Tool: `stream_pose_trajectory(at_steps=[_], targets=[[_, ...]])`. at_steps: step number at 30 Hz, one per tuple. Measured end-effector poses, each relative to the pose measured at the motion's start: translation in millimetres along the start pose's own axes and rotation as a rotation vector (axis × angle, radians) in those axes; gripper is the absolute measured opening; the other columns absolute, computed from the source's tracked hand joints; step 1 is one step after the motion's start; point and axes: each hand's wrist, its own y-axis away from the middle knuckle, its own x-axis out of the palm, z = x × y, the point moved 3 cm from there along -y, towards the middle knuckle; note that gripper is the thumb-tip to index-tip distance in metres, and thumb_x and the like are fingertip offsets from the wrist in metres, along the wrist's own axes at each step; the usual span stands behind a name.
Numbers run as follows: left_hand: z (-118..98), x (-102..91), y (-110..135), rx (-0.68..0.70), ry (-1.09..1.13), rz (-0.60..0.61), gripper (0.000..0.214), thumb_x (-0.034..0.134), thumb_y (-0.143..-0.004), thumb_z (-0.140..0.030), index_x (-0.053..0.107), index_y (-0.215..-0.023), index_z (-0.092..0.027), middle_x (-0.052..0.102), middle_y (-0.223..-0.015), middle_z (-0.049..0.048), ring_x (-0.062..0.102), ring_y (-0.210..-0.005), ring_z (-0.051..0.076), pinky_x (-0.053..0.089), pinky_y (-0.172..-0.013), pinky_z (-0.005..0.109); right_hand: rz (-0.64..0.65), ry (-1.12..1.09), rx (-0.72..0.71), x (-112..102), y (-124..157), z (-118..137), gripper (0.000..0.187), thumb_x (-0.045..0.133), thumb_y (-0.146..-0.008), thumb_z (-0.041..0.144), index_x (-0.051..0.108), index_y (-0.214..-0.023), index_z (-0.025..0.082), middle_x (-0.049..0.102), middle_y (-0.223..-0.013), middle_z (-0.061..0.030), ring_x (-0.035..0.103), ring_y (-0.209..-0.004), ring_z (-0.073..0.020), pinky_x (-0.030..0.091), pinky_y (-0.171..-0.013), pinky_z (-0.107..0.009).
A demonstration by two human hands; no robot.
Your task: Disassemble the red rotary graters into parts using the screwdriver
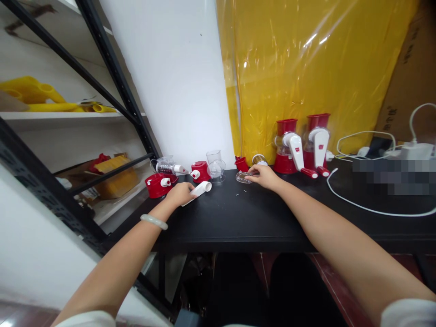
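Note:
On the left of the black table, my left hand (180, 194) is closed on a white crank handle (201, 189) whose round end points right. My right hand (265, 176) pinches the edge of a clear round plastic cover (243, 177) near the table's back. Just behind it are a red hopper piece (241, 164) and a metal grater drum (259, 159). A red base (158, 185) stands beside my left hand, with a second red base (200, 171) and a clear plastic housing (215, 167) further right.
Two assembled red-and-white rotary graters, one (286, 147) left of the other (317, 143), stand at the back right. A white cable (371, 209) curves over the table's right side. A black metal shelf frame (112, 68) rises at the left. Yellow plastic sheeting (289, 59) hangs behind.

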Motion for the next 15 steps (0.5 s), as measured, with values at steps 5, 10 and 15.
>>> stream_pose_trajectory(at_steps=[5, 10, 15], targets=[[-22, 3.6, 8, 0.094, 0.071, 0.004, 0.034, 0.075, -0.076, -0.040, 0.075, -0.106, -0.024, 0.079, -0.095, 0.0039, 0.074, -0.089, 0.024, 0.051, -0.070, 0.026, -0.029, -0.088, 0.008, 2, 1, 6, 0.027, 0.062, -0.098, 0.036, 0.065, -0.112, 0.012, 0.067, -0.107, -0.0065, 0.066, -0.093, -0.0149, 0.058, -0.084, -0.034], [-57, 4.0, 14, 0.200, 0.123, -0.066, 0.058, 0.076, -0.078, -0.044, 0.065, -0.128, -0.017, 0.078, -0.096, 0.0082, 0.074, -0.089, 0.027, 0.054, -0.073, 0.031, -0.063, -0.196, -0.010, 3, 2, 10, 0.026, 0.076, -0.087, 0.032, 0.067, -0.101, 0.011, 0.071, -0.099, -0.0059, 0.069, -0.089, -0.0146, 0.059, -0.085, -0.033], [-95, -6.8, 23, 0.475, 0.157, -0.230, 0.068, 0.074, -0.085, -0.039, 0.049, -0.147, -0.026, 0.060, -0.142, 0.0104, 0.057, -0.131, 0.027, 0.044, -0.110, 0.037, -0.055, -0.292, -0.036, 6, 4, 15, 0.038, 0.087, -0.069, 0.032, 0.069, -0.096, 0.014, 0.074, -0.094, -0.0076, 0.071, -0.088, -0.0166, 0.059, -0.088, -0.034]])
